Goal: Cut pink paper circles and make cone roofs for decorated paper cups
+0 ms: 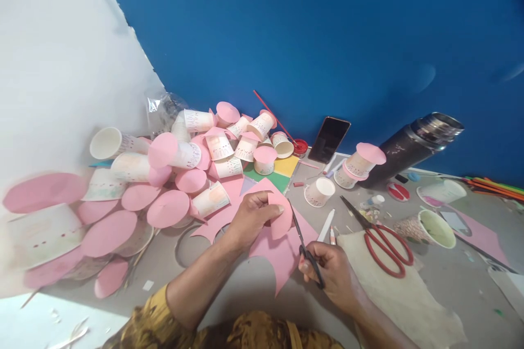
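Note:
My left hand [252, 218] pinches a piece of pink paper [281, 224] with a rounded edge, thumb on top. In my right hand [333, 270] is a small pair of black-handled scissors [303, 240]; the blades point up and meet the right edge of that paper. Whether the blades are apart I cannot tell. Beneath both hands lies a larger pink sheet [272, 259] with curved cut-outs along its edges. A larger pair of red-handled scissors [385, 245] rests on a cloth to the right.
Paper cups with pink discs [216, 147] are heaped at the left. A dark flask [409, 144] leans against the blue wall, near stacked cups [356, 166]. A phone [329, 139] stands propped at the back. Pens, a lone cup [319, 192] and a patterned cup [428, 228] lie about.

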The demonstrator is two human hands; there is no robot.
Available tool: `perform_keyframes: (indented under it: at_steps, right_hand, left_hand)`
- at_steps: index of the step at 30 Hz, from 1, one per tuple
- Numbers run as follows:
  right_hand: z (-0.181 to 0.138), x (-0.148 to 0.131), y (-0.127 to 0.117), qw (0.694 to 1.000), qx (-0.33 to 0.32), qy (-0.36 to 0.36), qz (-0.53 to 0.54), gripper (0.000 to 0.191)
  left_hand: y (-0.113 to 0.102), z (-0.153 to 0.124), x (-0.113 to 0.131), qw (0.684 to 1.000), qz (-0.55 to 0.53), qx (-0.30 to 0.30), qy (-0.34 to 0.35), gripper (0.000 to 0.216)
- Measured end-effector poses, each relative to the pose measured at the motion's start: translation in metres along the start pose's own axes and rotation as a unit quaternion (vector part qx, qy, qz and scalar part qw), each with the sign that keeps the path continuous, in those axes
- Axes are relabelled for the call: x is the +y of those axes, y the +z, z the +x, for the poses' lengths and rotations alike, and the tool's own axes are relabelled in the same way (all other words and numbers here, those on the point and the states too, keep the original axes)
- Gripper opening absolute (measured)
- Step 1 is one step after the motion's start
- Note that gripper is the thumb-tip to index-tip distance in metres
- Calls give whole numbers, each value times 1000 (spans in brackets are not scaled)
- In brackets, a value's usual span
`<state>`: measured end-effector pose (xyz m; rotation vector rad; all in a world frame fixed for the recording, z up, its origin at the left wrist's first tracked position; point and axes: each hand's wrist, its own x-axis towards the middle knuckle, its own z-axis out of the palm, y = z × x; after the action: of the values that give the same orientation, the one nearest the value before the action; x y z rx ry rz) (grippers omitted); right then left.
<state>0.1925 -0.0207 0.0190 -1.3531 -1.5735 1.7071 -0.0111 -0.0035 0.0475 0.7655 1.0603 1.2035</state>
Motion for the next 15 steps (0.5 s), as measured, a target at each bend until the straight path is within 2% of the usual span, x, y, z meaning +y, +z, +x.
perform_keyframes:
  at_steps: [5,11,15]
  right_hand:
    - [2,0,-3,1000,8,-4,23,50]
    - [8,3,-10,992,49,-81,88,47]
    - [13,8,-14,983,71,-122,119,51]
  left_hand:
    - [-2,4,-7,997,-71,-21,-18,20]
    - [3,5,-17,989,-131,32,-54,36]
    - [11,-2,-20,987,-147,-11,-70,37]
